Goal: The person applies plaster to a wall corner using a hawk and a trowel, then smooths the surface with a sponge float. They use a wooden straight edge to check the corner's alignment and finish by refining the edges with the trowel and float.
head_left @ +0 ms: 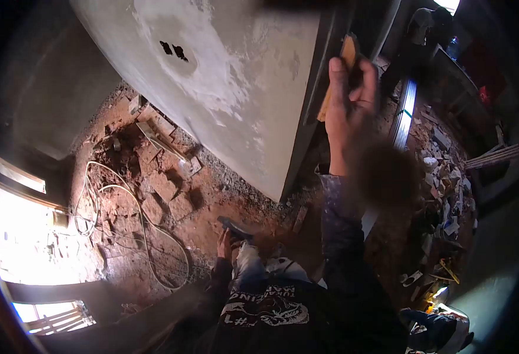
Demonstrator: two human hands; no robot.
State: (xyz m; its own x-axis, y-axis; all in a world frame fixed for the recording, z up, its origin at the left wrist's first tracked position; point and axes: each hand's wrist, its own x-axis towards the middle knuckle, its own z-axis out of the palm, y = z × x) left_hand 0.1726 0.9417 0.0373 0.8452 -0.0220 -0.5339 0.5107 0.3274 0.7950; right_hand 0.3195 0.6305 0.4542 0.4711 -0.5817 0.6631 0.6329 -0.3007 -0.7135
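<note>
My right hand (pixel 351 115) is raised beside the edge of a plastered wall (pixel 259 88). Its thumb and fingers close around a narrow yellow, wood-like strip (pixel 349 52), which lies along the dark wall edge. Lower down, close to my legs, my left hand (pixel 226 243) grips a dark, flat, elongated tool (pixel 234 228), its kind unclear at this size. The wall's face carries lighter patches of filler around a pair of dark cut-outs (pixel 174 51). A dark blurred shape covers part of the area beside my right wrist.
Broken bricks (pixel 164 186) and a looped pale hose (pixel 145 227) lie on the reddish dirt floor. Rubble (pixel 445 177) is heaped at the right, beyond a long metal profile (pixel 405 115). One person (pixel 427 26) is at the upper right, another (pixel 442 330) at the lower right.
</note>
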